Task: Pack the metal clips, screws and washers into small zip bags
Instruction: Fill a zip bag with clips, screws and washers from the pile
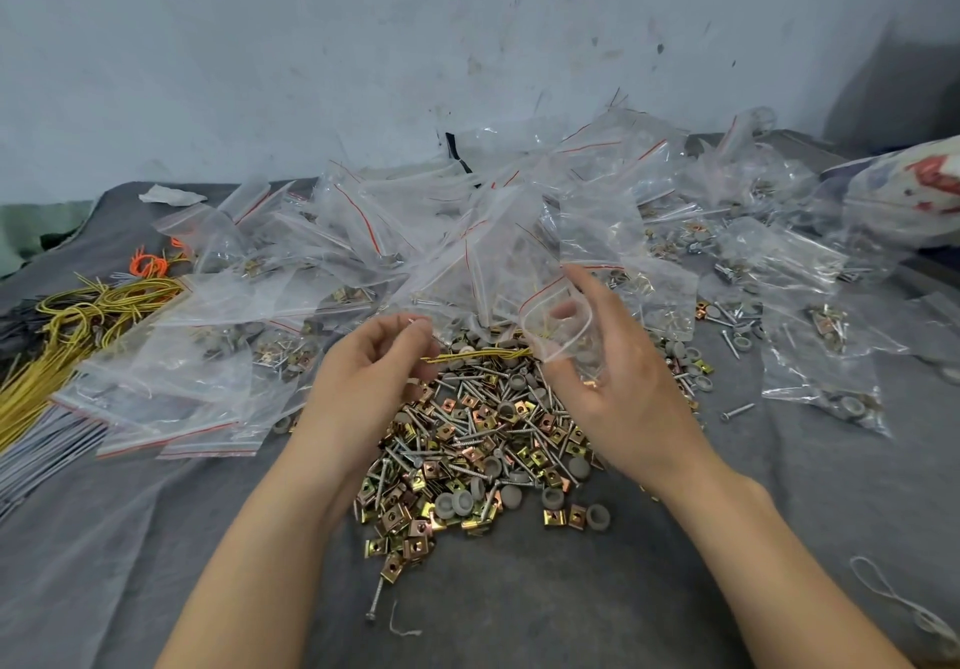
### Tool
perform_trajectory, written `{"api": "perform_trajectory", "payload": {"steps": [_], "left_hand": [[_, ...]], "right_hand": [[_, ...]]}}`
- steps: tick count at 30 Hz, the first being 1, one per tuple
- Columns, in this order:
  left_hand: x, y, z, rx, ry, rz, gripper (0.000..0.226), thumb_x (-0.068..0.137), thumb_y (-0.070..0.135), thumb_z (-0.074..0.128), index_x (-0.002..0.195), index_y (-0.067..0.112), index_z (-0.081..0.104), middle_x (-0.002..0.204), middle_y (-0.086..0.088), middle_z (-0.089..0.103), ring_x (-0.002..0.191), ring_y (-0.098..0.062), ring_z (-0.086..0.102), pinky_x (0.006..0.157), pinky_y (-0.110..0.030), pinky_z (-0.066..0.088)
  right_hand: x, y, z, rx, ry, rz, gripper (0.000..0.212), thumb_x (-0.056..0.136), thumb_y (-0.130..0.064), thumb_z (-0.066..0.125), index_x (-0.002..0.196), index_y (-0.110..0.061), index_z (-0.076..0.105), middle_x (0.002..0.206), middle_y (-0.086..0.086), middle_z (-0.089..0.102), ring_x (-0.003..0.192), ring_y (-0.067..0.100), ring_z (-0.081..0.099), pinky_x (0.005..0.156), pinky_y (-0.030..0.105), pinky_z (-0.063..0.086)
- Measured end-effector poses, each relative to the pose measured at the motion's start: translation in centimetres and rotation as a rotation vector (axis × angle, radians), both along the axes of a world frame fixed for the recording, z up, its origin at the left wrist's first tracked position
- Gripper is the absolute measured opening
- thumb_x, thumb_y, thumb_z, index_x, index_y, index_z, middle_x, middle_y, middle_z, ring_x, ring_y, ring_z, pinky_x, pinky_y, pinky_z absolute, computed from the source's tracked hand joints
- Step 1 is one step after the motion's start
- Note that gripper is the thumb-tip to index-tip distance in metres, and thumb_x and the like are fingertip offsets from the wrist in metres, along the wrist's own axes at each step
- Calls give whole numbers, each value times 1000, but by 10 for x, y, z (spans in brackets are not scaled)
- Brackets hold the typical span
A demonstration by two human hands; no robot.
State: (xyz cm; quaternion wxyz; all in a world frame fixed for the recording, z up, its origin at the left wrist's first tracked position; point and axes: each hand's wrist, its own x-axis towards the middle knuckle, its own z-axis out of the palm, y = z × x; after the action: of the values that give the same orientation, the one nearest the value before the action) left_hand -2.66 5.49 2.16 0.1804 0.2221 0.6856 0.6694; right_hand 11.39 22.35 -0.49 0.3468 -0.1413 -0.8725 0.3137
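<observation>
A left hand [374, 361] pinches a screw [415, 324] and a right hand [618, 377] grips an open zip bag [558, 322] over the near pile [467, 439] of loose clips, screws and washers; many filled bags [358, 252] are heaped beyond, and plenty is still unpacked.

place: packing workshop | signs: heaped zip bags [363, 252], loose hardware pile [467, 439], scuffed wall [363, 44]

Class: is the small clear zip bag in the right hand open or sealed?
Open: the small clear zip bag, pinched by the right hand, has its mouth gaping wide.

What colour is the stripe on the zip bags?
Red; head view, on the zip bag in the right hand.
</observation>
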Motion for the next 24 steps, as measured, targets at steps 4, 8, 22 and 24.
{"api": "perform_trajectory", "payload": {"steps": [4,8,22,24], "left_hand": [[-1,-1,2,82,-114,-8,11,95,29,63,90,20,70,84,3,71,72,-9,64,71,-30,49],[-1,1,5,159,-189,22,8,95,24,63,95,19,69,80,3,69,67,-8,62,71,-30,48],[10,4,27,283,-32,29,18,98,28,58,96,23,75,86,3,70,75,-10,63,63,-19,48],[15,5,36,294,39,-14,19,98,26,58,96,25,76,87,4,71,77,-10,62,64,-18,50]], "right_hand": [[-1,1,3,-259,157,57,67,87,-50,57,149,-50,31,128,-21,58,102,6,61,93,31,52],[-2,1,8,-483,291,139,58,91,-39,63,145,-45,43,116,-16,66,93,15,68,76,27,58],[-2,2,10,-556,336,150,52,88,-43,64,138,-47,49,118,-10,70,98,3,68,82,21,56],[-5,-3,7,-471,268,149,60,85,-48,65,142,-49,44,117,-15,64,94,3,67,79,21,55]]}}
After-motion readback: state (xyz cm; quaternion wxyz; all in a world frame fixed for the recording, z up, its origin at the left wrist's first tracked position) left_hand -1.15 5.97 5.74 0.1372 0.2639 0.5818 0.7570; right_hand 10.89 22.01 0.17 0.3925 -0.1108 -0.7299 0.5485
